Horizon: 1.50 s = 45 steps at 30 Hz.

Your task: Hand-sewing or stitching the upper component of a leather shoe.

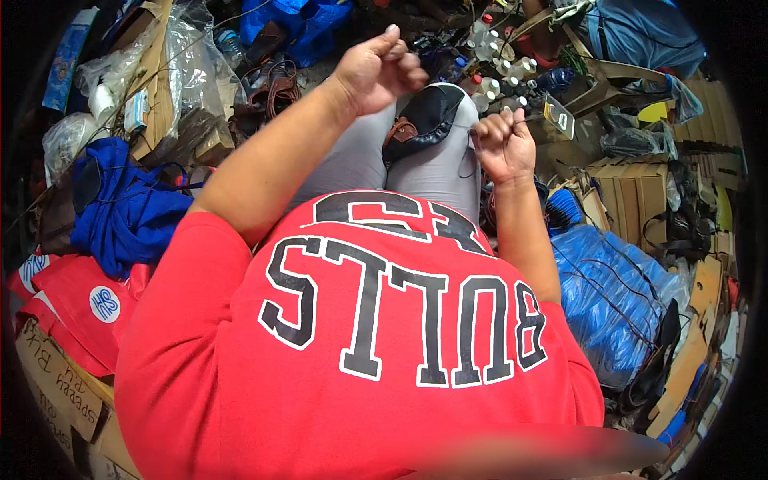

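On my lap, over the grey trousers (436, 172), rests a dark shoe (430, 112) with a pale sole edge and a brown leather piece. Just right of it, my right hand (506, 146) is raised with its fingers curled closed. A thin dark thread (462, 126) runs from the shoe toward those fingers. My left hand (380, 72) is lifted higher, beyond the shoe's left side and apart from it. Its fingers are bent in and closed; anything held there is too small to make out.
Small bottles with red and white caps (504, 72) crowd together past my right knee. Blue cloth (124, 204) and a red bag (80, 308) lie at my left. A blue plastic bundle (612, 296) and cardboard (632, 200) are at my right. Brown footwear (274, 88) sits beyond my left forearm.
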Each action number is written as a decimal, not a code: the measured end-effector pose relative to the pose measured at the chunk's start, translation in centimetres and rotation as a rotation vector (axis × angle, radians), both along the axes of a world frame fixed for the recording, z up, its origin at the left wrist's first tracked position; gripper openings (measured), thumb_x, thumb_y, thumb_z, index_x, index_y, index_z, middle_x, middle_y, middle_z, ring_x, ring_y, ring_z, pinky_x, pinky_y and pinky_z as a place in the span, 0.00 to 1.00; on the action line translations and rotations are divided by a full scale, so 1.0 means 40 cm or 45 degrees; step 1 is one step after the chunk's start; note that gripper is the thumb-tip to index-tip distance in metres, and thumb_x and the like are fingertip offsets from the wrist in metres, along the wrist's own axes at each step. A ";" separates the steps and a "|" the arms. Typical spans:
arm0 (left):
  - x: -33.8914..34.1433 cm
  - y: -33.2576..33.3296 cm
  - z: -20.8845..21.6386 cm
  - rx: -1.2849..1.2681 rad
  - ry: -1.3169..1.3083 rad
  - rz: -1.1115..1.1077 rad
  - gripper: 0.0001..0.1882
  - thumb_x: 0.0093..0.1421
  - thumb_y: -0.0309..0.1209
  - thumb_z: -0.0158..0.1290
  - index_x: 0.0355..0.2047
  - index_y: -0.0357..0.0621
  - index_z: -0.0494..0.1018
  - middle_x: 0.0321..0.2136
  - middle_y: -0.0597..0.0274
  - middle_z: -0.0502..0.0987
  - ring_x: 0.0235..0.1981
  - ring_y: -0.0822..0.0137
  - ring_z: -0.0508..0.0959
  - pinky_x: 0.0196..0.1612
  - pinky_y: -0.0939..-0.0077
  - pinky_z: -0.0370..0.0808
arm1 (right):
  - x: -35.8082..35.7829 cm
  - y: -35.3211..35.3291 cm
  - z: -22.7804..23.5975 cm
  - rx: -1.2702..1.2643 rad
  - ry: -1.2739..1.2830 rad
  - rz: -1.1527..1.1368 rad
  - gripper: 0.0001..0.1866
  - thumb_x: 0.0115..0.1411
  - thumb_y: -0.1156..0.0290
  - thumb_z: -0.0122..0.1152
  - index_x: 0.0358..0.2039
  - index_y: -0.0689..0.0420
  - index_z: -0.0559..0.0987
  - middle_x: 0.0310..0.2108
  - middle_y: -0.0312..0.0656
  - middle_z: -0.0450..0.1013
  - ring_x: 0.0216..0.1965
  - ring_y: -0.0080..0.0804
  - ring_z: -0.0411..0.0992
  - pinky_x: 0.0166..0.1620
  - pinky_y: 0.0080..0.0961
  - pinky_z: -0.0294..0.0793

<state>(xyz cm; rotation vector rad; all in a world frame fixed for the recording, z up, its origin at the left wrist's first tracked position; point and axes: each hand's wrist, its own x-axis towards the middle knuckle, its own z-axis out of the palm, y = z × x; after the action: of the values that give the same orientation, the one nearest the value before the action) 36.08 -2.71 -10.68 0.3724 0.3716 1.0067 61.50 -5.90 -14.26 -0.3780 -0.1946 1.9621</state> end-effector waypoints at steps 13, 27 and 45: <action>-0.277 0.016 -0.096 0.570 1.783 0.372 0.18 0.62 0.44 0.46 0.36 0.41 0.74 0.34 0.59 0.77 0.36 0.66 0.76 0.37 0.71 0.73 | 0.323 -0.100 -0.070 0.361 -2.090 0.342 0.28 0.54 0.70 0.59 0.57 0.54 0.66 0.49 0.44 0.68 0.49 0.28 0.66 0.50 0.23 0.63; 0.049 -0.104 -0.071 1.591 1.718 -0.269 0.14 0.50 0.32 0.59 0.36 0.40 0.75 0.37 0.58 0.74 0.36 0.59 0.75 0.40 0.70 0.72 | -0.030 0.049 0.038 0.769 -2.313 0.410 0.24 0.46 0.53 0.68 0.32 0.61 0.76 0.23 0.41 0.73 0.26 0.28 0.70 0.31 0.26 0.69; 0.134 0.066 -0.042 1.140 1.627 -0.500 0.18 0.46 0.35 0.64 0.34 0.38 0.74 0.32 0.61 0.76 0.35 0.71 0.72 0.41 0.75 0.69 | 0.041 -0.101 0.246 0.628 -1.744 0.293 0.11 0.56 0.68 0.59 0.20 0.60 0.74 0.18 0.25 0.63 0.21 0.11 0.58 0.24 0.13 0.56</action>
<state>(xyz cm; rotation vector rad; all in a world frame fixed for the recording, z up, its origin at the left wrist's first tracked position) 41.45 -0.07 -12.36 1.8504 0.9258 0.3682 63.14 -9.96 -4.44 -1.3383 -1.5906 1.4610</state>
